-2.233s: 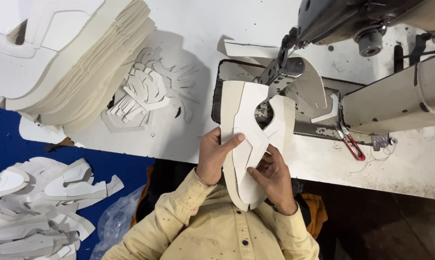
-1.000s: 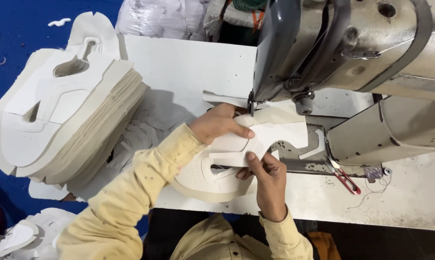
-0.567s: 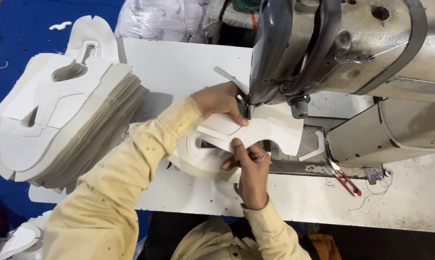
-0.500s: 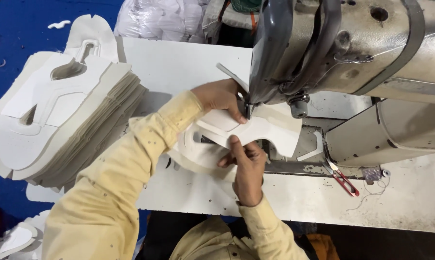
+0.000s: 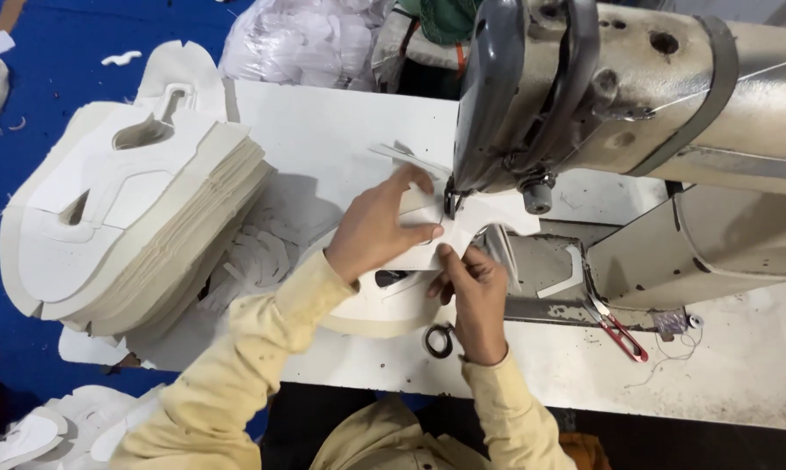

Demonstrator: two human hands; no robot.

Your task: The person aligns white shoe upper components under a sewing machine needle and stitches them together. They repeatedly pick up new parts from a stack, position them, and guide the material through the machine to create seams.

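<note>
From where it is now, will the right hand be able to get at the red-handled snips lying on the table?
Probably yes. The right hand pins the white cut piece by the needle; the red-handled snips lie uncovered on the table to its right, with nothing between them. It must release the piece first.

Even, fairly bright light falls from above, with no harsh glare. The tall stack of cream cut-out sheets (image 5: 123, 218) throws a soft grey shadow to its right across the white desk (image 5: 323, 130), and the grey metal sewing machine head (image 5: 584, 96) darkens the cream piece beneath it. The gap below the desk's near edge sinks into near black. The picture is slightly soft all over; the left hand (image 5: 380, 226) and right hand (image 5: 475, 296) show faint motion blur. Straight lines bend a little toward the corners.
</note>
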